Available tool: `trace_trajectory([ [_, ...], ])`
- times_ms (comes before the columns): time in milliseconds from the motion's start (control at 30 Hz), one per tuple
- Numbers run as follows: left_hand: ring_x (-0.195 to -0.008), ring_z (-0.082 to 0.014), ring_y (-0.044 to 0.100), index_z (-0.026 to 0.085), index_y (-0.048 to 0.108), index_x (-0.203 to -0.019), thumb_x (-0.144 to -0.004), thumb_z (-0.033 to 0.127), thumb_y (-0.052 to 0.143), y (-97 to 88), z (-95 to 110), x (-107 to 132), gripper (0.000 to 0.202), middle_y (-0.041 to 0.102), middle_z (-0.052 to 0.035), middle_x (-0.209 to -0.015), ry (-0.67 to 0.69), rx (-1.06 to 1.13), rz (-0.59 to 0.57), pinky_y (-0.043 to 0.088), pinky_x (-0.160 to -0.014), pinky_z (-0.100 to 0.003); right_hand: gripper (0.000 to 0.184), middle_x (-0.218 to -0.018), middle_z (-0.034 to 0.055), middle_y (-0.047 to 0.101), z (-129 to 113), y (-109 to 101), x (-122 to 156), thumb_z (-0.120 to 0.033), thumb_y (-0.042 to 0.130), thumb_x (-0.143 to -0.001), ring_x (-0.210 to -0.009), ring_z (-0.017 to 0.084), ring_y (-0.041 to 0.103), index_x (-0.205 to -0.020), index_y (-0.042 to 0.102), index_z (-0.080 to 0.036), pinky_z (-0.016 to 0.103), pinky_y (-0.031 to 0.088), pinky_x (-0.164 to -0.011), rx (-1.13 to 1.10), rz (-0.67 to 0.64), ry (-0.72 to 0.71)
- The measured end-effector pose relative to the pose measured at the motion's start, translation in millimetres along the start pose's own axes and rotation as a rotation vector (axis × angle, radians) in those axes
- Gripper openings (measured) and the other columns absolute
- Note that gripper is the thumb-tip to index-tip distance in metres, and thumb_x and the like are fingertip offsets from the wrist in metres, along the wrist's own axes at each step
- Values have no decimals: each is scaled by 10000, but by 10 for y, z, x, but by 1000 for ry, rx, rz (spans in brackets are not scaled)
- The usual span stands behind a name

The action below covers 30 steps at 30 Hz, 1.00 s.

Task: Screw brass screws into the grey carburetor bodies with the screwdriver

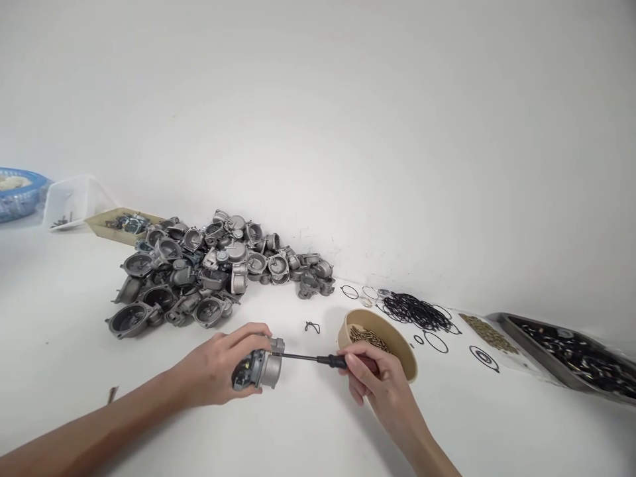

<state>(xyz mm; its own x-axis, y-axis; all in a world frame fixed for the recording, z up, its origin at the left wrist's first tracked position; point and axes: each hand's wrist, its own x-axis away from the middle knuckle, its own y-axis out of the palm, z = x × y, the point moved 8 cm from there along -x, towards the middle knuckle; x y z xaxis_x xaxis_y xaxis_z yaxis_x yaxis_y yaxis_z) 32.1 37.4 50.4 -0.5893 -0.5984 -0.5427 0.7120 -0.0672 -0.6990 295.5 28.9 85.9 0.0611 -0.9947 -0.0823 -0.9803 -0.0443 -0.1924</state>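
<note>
My left hand is wrapped round a grey metal carburetor, its round bowl side facing right. In my right hand is a screwdriver with a dark reddish handle and a long thin shaft. The shaft points left, and its tip meets the carburetor near the upper edge of the bowl; the exact contact spot is too small to make out. Just behind my right hand stands a tan bowl of small brass-coloured screws. A small bent black gasket lies on the table beyond the screwdriver.
A large heap of metal float bowls spreads across the back left. Black rubber rings lie right of the tan bowl, near small brass parts and a metal tray. Far left are a clear bin and a blue basket.
</note>
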Motion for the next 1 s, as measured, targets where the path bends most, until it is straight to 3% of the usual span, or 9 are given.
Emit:
trace_trajectory([
  [100, -1158, -281, 736, 290, 482, -1355, -809, 169, 848, -14, 60, -3, 668, 624, -115, -1459, 53, -47, 5, 569, -778, -292, 489, -660, 30, 616, 95, 14, -17, -627, 732, -922, -456, 70, 330, -791, 704, -157, 246, 346, -422, -23, -43, 102],
  [267, -1146, -259, 730, 299, 518, -1294, -733, 164, 916, -32, -10, -46, 701, 638, -80, -1407, -40, 139, -8, 578, -918, -339, 419, -727, 13, 617, -71, -51, -5, -571, 838, -840, -565, 133, 502, -1017, 736, -205, 284, 461, -543, 129, -4, -64],
  [400, -1156, -270, 730, 284, 524, -1302, -755, 194, 898, -15, -4, -24, 668, 654, -95, -1399, -34, 92, 56, 596, -891, -338, 371, -688, 8, 583, -101, -63, 30, -539, 855, -830, -544, 116, 475, -857, 734, -189, 263, 382, -504, 195, 14, -84],
  [600, -1082, -264, 772, 186, 537, -1323, -984, 171, 617, -101, 258, 30, 348, 708, -180, -1353, 239, -276, 168, 564, -589, -264, 444, -516, -79, 414, 75, 31, 39, -581, 859, -817, -427, 44, 270, -835, 703, -166, 203, 283, -408, -58, -112, 152],
  [700, -1002, -259, 793, 157, 568, -1271, -1028, 114, 519, -160, 402, 54, 252, 754, -195, -1268, 389, -395, 205, 553, -530, -264, 483, -497, -101, 380, 200, 73, 61, -570, 914, -749, -409, 16, 148, -754, 635, -176, 171, 172, -352, -171, -191, 353],
  [800, -919, -240, 802, 156, 588, -1226, -1006, 13, 459, -201, 477, 70, 293, 778, -186, -1217, 472, -450, 248, 564, -518, -262, 527, -472, -108, 375, 242, 109, 81, -594, 931, -703, -388, 7, 110, -728, 600, -185, 165, 107, -330, -209, -238, 431],
  [900, -951, -234, 804, 169, 597, -1222, -992, -2, 497, -249, 427, 34, 304, 776, -170, -1220, 460, -438, 293, 598, -548, -243, 502, -496, -99, 416, 181, 117, 75, -608, 904, -740, -389, 11, 135, -796, 649, -179, 171, 226, -340, -198, -224, 359],
  [1000, -1065, -249, 787, 174, 587, -1271, -1002, 105, 627, -341, 261, -37, 281, 741, -176, -1271, 381, -343, 346, 644, -619, -224, 472, -542, -69, 458, 24, 24, 43, -618, 825, -837, -423, 55, 279, -902, 718, -163, 240, 423, -437, -69, -124, 141],
])
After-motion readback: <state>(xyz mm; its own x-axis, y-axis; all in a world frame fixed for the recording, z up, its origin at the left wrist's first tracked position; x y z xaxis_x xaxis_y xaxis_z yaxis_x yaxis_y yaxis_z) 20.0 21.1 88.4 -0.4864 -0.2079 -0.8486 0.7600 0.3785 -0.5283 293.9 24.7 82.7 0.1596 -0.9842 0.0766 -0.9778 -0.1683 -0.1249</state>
